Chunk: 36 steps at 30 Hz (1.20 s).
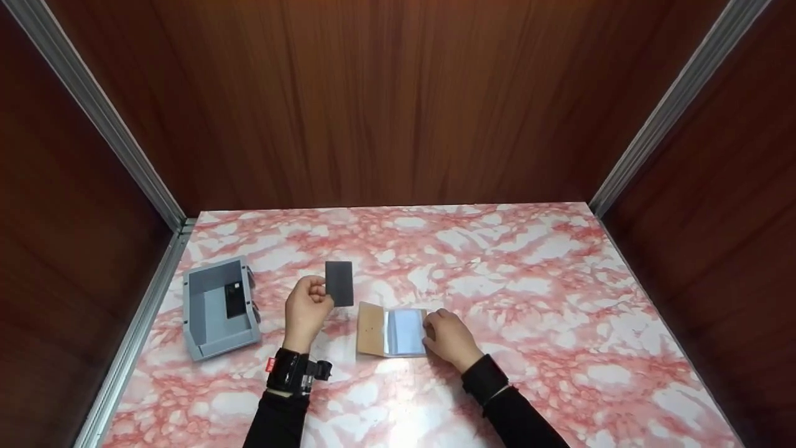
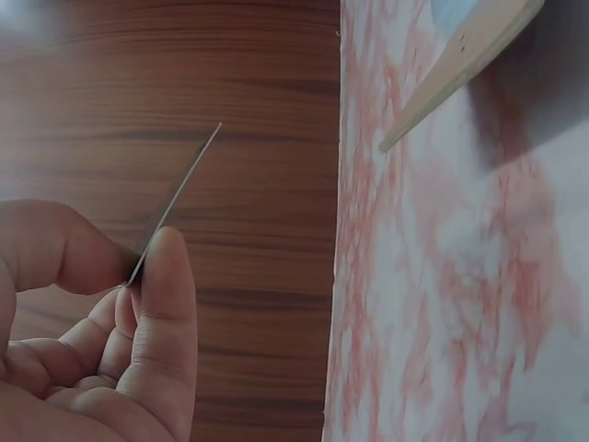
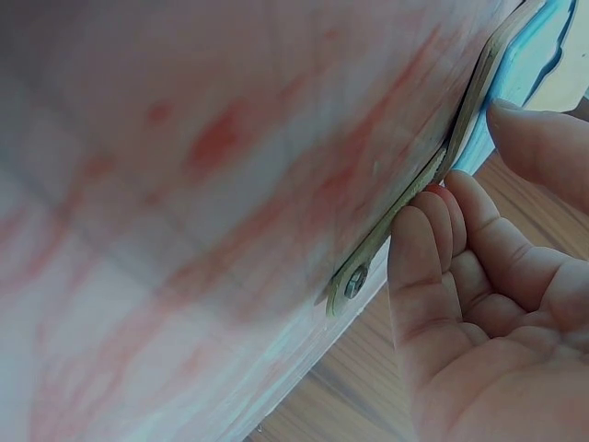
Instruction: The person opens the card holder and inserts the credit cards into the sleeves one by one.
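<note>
My left hand pinches a dark grey card between thumb and fingers and holds it up, left of an open tan card holder. In the left wrist view the card shows edge-on as a thin line. The holder lies spread on the table with clear plastic sleeves facing up. At its right edge, my right hand grips the holder with thumb and curled fingers. A strap with a metal snap sticks out beside those fingers in the right wrist view.
A grey plastic box stands on the left of the table, with a black card inside it. Wood-patterned panels enclose the red-and-white marbled table at the back and both sides.
</note>
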{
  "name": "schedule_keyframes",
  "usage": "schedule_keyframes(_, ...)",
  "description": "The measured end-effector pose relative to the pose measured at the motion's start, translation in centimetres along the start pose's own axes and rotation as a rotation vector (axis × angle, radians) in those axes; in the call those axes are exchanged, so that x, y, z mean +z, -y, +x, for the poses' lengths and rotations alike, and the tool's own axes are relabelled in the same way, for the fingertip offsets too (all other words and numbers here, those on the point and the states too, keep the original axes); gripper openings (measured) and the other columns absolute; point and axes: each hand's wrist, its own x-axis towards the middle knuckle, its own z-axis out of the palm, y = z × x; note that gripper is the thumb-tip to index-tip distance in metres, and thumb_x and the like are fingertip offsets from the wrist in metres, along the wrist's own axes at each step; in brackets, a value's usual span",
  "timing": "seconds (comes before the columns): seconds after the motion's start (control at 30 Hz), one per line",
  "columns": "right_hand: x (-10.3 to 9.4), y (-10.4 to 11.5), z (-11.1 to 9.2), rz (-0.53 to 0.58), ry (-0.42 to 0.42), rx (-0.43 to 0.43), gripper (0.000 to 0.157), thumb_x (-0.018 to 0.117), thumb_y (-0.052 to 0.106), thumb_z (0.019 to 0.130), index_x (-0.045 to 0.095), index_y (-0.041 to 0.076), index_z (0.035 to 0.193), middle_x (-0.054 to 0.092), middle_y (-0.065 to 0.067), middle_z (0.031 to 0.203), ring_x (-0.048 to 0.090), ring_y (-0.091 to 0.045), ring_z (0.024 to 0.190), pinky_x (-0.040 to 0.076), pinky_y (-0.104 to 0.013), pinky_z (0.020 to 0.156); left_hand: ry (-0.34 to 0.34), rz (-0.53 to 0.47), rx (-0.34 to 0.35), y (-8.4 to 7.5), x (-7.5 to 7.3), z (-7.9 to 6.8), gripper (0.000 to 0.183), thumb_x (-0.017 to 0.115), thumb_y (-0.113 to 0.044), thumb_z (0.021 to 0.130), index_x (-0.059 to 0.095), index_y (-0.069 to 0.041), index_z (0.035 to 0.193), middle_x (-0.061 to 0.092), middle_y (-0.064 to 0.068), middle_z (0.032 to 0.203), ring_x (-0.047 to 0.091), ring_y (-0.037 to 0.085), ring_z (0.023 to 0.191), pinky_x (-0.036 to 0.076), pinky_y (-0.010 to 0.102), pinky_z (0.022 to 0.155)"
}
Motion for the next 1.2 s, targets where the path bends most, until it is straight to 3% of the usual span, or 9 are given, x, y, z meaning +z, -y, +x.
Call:
schedule_keyframes(0.47,0.0,0.0,-0.1,0.0,-0.011,-0.007,0.021,0.08,0.008,0.076,0.063,0.006,0.088,0.051,-0.003,0.081,0.051,-0.022,0.073,0.046,-0.039,0.068,0.108,-0.001,0.025,0.3,2.5,-2.8,0.043,0.059,0.01,0.077,0.064,0.0,0.118,0.054,0.003,0.082,0.051,0.012,0.07,0.044,0.025,0.063)
schedule_keyframes(0.93,0.2,-0.1,0.0,-0.002,-0.044,-0.029,0.023,0.08,0.005,0.073,0.062,0.005,0.085,0.048,-0.003,0.078,0.05,-0.022,0.07,0.044,-0.038,0.065,0.105,0.015,0.101,1.0,5.2,-4.9,0.043,0.059,0.012,0.071,0.066,0.002,0.112,0.054,0.003,0.076,0.051,0.009,0.065,0.045,0.025,0.063)
schedule_keyframes(1.2,0.3,-0.2,-0.1,-0.002,-0.04,-0.028,0.022,0.08,0.006,0.073,0.062,0.005,0.087,0.051,-0.004,0.08,0.053,-0.024,0.073,0.046,-0.04,0.068,0.109,0.075,0.097,1.6,6.7,-5.6,0.046,0.058,0.012,0.067,0.065,0.003,0.112,0.053,0.002,0.074,0.048,0.009,0.065,0.044,0.026,0.064)
